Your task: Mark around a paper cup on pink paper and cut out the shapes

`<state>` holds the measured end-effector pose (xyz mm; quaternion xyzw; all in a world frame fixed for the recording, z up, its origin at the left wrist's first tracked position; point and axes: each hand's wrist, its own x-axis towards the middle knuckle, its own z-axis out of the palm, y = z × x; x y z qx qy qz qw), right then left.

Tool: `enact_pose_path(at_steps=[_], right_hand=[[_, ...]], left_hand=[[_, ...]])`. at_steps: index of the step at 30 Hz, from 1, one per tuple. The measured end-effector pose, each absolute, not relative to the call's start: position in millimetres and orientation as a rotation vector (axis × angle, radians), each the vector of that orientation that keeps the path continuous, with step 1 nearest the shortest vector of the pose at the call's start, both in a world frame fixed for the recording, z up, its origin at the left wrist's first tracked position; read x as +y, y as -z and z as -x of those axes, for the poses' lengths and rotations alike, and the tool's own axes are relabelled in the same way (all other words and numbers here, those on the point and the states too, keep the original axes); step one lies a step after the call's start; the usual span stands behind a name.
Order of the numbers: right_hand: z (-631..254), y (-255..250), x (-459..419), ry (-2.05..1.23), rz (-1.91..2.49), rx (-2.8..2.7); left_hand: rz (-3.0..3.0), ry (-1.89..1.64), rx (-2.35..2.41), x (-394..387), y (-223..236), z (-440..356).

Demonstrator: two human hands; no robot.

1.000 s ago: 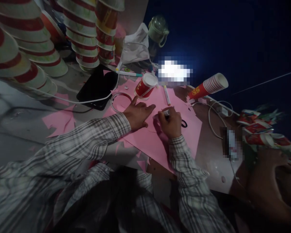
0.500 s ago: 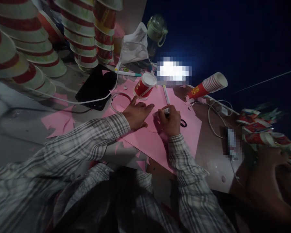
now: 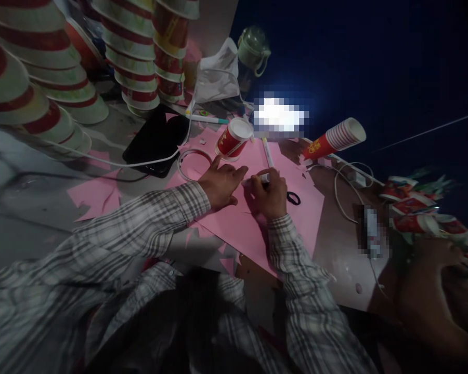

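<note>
A large pink paper sheet (image 3: pixel 296 234) lies on the table before me. My left hand (image 3: pixel 222 184) rests on it with the fingers spread, holding nothing. In my right hand (image 3: pixel 270 195) is a white marker (image 3: pixel 264 178), its tip low over the paper near my left fingertips. A thin curved line shows faintly on the sheet below the hands. Just right of my right hand lies a black loop (image 3: pixel 294 198). Behind my left hand are a red paper cup (image 3: pixel 234 139), upside down, and a white ring (image 3: pixel 195 163), perhaps a tape roll. Another marker (image 3: pixel 267 151) lies farther back.
Tall stacks of paper cups (image 3: pixel 134 62) stand at the left. Near them lie a black tablet or phone (image 3: pixel 156 140), a cable and pink scraps (image 3: pixel 97 195). A tilted cup stack (image 3: pixel 333 139) is at the right back. Another person's arm (image 3: pixel 425 291) is at the far right.
My right hand has shifted slightly left with the marker, toward my left fingertips. The black loop shows more fully. My left hand stays in place.
</note>
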<state>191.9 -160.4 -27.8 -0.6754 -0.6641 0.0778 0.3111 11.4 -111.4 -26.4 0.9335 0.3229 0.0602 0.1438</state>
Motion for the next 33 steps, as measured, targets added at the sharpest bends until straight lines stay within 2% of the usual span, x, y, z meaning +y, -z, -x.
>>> enact_pose_path(at_steps=[33], right_hand=[[-227,19,-165,-0.221,1.908,-1.74]], left_hand=[[-2.698,-0.223,0.923,-112,31,-11]])
